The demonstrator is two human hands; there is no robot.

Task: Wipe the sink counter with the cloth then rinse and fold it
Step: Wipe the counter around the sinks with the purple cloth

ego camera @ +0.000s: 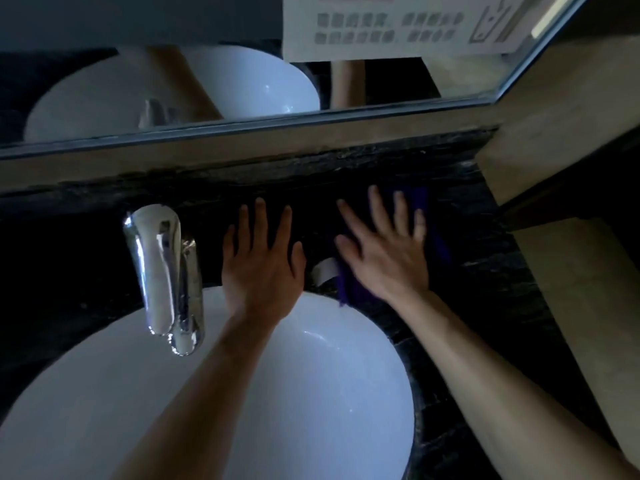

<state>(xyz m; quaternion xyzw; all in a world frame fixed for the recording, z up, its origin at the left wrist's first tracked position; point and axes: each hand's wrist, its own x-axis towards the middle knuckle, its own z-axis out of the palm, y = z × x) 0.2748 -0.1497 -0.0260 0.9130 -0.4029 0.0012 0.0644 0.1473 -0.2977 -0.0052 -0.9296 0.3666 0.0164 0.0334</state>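
Dim light; dark veined stone counter (485, 258) seen from above, a mirror (138, 81) mounted along its far edge.

Right hand (388, 251) laid flat, palm down, on a dark purple cloth (424, 202) — fingers spread, not gripping. Cloth lies on the counter behind and to the right of the basin, between the basin rim and the back ledge; its edges are seen past the fingertips and beside the wrist. Hand slightly blurred.

Left hand (263, 258) pressed flat on the counter just behind the basin, fingers spread, thumb out toward the right hand. Whether the cloth reaches under it cannot be told — too dark.

A small pale object (325, 268) is seen between the two hands; it cannot be identified.

White round basin (346, 393) — bowl appears empty, no standing water made out, only glints on the glaze. Chrome tap (162, 268) arches over its rear left rim; no stream visible.

A printed notice (398, 26) is stuck on the mirror, text illegible
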